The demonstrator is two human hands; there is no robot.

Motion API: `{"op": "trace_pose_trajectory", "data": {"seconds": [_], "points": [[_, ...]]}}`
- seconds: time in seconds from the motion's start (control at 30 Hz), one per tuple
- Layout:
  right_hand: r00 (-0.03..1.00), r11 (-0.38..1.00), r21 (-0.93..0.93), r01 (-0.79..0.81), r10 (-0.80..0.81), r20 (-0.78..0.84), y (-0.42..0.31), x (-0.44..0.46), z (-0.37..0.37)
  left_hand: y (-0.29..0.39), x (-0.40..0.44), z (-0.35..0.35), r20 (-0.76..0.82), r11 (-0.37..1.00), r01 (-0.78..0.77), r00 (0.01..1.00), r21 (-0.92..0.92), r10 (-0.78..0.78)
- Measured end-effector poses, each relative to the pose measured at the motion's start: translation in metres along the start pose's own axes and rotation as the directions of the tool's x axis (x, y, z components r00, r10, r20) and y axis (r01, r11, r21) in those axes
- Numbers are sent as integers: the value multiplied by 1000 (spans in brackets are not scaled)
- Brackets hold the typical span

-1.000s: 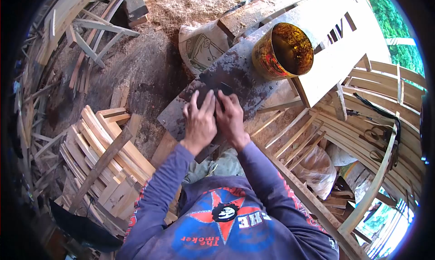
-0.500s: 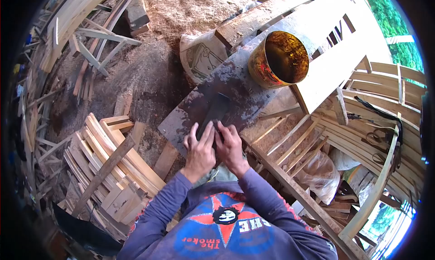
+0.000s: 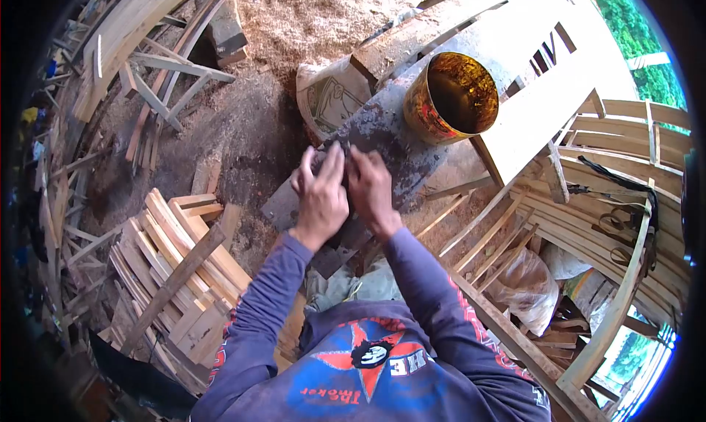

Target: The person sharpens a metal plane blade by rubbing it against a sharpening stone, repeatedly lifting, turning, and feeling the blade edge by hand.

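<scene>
My left hand point(image 3: 322, 195) and my right hand point(image 3: 370, 190) are side by side over a worn, dark-stained board point(image 3: 283, 203). The fingers of both point away from me and press down together at the tips. Between the fingertips is a small dark piece, mostly covered, so its kind cannot be made out. Beneath my hands lies a dark, flat, oblong block like a sharpening stone, now almost wholly hidden. Beyond my right hand, a round yellow-and-red tub point(image 3: 421, 113) with a stained inside stands on the same board.
Curved wooden pieces point(image 3: 195, 249) are stacked at left, with a wooden trestle point(image 3: 176, 69) behind them. A pale printed container point(image 3: 331, 98) stands beyond the board. At right are wooden slats point(image 3: 507, 238), a clear plastic bag point(image 3: 526, 279) and a dark strap point(image 3: 621, 185). Sawdust covers the ground.
Both hands have slid forward, away from my body, along the dark block, which they now cover. Their fingertips stay close together. The tub remains where it was on the board.
</scene>
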State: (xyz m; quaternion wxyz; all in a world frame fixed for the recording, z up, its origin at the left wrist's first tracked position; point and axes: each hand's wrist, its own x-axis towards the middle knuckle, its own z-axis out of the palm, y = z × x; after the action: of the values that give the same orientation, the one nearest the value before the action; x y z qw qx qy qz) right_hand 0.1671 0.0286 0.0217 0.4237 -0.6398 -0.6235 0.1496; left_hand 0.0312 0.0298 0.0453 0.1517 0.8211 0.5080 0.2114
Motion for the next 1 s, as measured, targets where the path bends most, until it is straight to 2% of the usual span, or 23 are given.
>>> {"op": "trace_pose_trajectory", "data": {"seconds": [0.03,0.07,0.13,0.17,0.2,0.23,0.27,0.3,0.33,0.37,0.43,0.47,0.5,0.53,0.6,0.63,0.67,0.73,0.83,0.87,0.93,0.97,1.0], "points": [[997,998,47,-38,41,-66,1,20,1,0,25,-18,-87,999,-35,996,-4,35],[989,997,83,-3,15,-145,0,35,-5,-6,42,-29,-185,997,-67,981,-43,58],[943,850,454,-269,328,-55,-18,46,-28,-7,53,-67,-287,987,-82,957,-136,40],[881,631,657,-413,460,111,-39,52,-51,-7,51,-77,-279,931,-59,959,-361,-47],[792,343,778,-526,531,301,-59,49,-74,-4,45,-86,-252,824,-45,960,-565,-120],[739,83,834,-545,516,432,-68,44,-85,8,40,-97,-103,586,45,971,-809,-217],[594,-125,765,-631,556,581,-98,50,-108,14,37,-100,-102,588,44,972,-807,-212],[584,-297,692,-658,379,718,-83,37,-114,18,35,-101,52,329,102,986,-939,-158],[569,-442,578,-686,171,805,-76,30,-119,25,34,-104,183,48,185,981,-981,-60],[529,-522,524,-673,154,834,-75,22,-121,34,33,-111,208,-21,208,977,-978,-45],[483,-673,412,-614,92,871,-86,15,-127,41,29,-116,226,-21,226,973,-974,-41],[486,-675,411,-613,88,869,-87,12,-127,44,27,-118,245,-24,245,969,-969,-41],[502,-690,367,-623,7,865,-88,9,-128,51,27,-120,223,35,229,966,-973,-134],[516,-704,323,-633,-72,854,-90,8,-128,55,24,-124,225,40,232,966,-972,-132],[509,-708,339,-619,-32,860,-93,5,-130,61,20,-130,160,70,174,973,-982,-165],[513,-695,348,-629,-34,858,-93,3,-131,65,20,-129,84,67,96,982,-993,-167],[518,-682,358,-637,-36,854,-92,2,-131,69,18,-130,91,72,104,983,-992,-158],[542,-705,357,-613,-47,839,-88,-3,-130,76,13,-133,-76,220,-28,973,-975,-216],[686,-720,435,-541,-78,723,-92,-8,-134,77,7,-126,-192,302,-130,964,-944,-184],[691,-721,439,-536,-76,719,-94,-11,-136,78,5,-126,-246,340,-175,953,-924,-177],[709,-721,508,-471,33,704,-98,-18,-137,88,2,-131,-232,304,-165,953,-938,-197],[766,-681,556,-477,-11,643,-97,-19,-136,90,1,-132,-244,320,-172,949,-931,-199],[769,-682,558,-473,-10,639,-97,-19,-137,91,0,-133,-257,336,-180,945,-924,-201]]}}
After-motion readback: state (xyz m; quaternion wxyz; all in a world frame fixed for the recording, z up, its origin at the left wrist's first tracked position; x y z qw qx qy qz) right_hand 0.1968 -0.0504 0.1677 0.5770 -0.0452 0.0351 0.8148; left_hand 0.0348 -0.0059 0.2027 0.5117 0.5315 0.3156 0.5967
